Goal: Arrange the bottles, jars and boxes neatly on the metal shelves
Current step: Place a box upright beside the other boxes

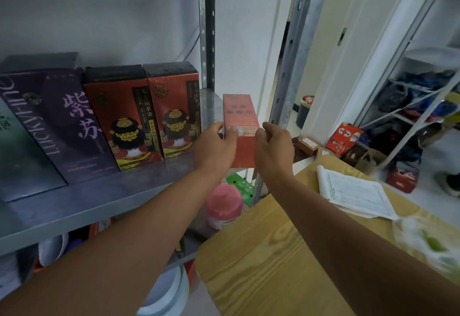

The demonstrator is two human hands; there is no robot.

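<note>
Both hands are gripping a red box (241, 126), left hand (216, 147) and right hand (273, 150) curling round its sides, holding it at the metal shelf's (104, 201) right end, beside two red-and-black boxes (154, 114) standing there.

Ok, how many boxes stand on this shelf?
4: dark green box at far left, purple box next, then two red boxes. The hands hold a fifth box; others may be out of frame.
</note>
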